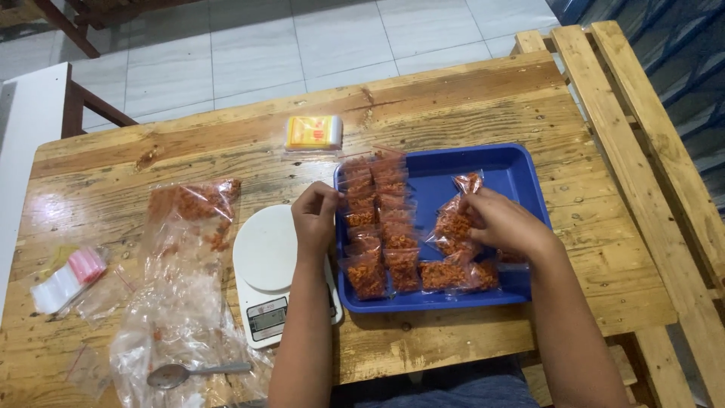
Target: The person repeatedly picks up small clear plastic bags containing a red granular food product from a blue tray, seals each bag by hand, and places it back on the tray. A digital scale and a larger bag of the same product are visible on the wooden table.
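Small clear packets of orange snack point(381, 227) lie overlapping in two rows along the left side of the blue tray point(513, 170). More filled packets point(461, 276) lie flat along the tray's near wall, and one packet point(455, 225) lies tilted mid-tray.

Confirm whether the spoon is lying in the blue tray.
No, the spoon lies on the clear plastic bag left of the scale, outside the blue tray.
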